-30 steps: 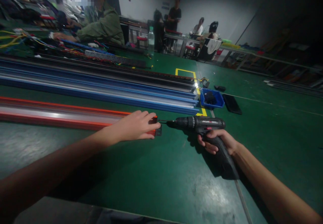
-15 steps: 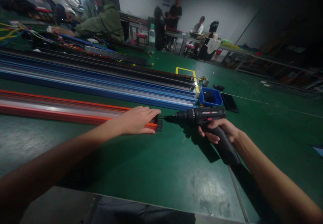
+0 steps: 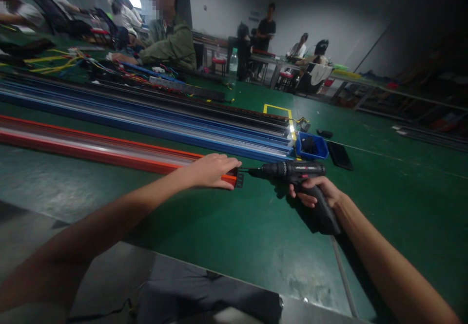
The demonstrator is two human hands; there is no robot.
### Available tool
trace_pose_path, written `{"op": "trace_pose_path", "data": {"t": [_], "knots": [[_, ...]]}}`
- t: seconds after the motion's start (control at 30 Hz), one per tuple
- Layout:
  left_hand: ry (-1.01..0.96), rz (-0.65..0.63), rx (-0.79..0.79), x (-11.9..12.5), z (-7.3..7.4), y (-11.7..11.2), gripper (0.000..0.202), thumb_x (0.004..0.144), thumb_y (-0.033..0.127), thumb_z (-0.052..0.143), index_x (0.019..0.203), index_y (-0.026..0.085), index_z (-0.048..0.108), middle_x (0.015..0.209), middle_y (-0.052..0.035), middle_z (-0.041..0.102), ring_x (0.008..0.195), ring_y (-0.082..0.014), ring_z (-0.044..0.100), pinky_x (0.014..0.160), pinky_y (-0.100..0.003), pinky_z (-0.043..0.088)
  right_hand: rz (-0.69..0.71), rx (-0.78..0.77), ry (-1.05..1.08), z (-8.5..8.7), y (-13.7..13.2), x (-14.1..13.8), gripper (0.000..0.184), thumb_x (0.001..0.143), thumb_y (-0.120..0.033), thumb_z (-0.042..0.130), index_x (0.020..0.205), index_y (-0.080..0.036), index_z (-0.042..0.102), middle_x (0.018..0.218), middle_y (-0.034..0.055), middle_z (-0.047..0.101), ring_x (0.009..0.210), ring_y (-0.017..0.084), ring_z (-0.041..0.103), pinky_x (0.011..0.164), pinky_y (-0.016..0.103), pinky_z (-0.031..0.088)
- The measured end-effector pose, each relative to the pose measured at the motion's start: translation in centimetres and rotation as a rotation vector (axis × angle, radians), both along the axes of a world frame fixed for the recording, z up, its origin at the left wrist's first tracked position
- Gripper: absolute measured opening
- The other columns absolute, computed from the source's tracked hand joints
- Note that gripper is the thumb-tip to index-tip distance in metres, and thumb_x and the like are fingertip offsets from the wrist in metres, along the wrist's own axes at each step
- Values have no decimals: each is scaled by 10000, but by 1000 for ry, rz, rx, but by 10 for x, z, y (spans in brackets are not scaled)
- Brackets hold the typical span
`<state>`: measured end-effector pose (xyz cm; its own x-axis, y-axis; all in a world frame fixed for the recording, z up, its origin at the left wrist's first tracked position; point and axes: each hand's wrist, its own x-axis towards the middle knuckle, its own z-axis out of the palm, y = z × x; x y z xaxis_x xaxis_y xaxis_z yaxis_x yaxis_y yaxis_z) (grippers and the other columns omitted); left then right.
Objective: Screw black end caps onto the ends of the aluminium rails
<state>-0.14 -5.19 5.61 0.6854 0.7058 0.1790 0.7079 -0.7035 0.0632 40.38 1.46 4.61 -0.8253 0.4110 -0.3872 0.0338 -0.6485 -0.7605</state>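
In the head view, the left hand (image 3: 212, 169), at the centre of the frame, is clasped over the right-hand end of a long red channel profile (image 3: 91, 146), which runs in from the left edge across the green counter (image 3: 219, 231). A black end cap (image 3: 240, 181) sits at that end, just beside the fingertips. Right of centre, the right hand (image 3: 321, 190) is wrapped around the grip of a black cordless drill (image 3: 296, 169). Its thin bit points left at the cap; whether the tip touches cannot be told.

Above the red channel, blue profiles (image 3: 175, 125) lie in a bundle, ending near a blue bin (image 3: 319, 153) with black parts inside. A flat black slab (image 3: 341, 156) lies beside the bin. At upper left, a person in a green jacket (image 3: 175, 46) sits behind tangled wires (image 3: 98, 66); a clear bottle (image 3: 233, 66) stands at upper centre.
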Motion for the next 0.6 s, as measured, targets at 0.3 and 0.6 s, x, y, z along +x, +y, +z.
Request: {"op": "trace_pose_path", "data": {"t": [0.3,0.6], "knots": [[-19,14,-12,1,0,1,666,856,546,747,1345,140,546,1244,-136,707,1033,-262,693,875,-352,501,-2,-104,46,-9,-2,0,315,905,-270,619,1097,-32,693,951,150,741,436,41,465,461,200,500],[-33,23,-46,1,2,-1,666,853,531,758,1350,147,535,1231,-118,704,1035,-258,678,886,-345,495,17,-69,64,-12,0,2,351,945,-380,653,1051,-50,704,960,150,738,440,24,444,474,183,508]]}}
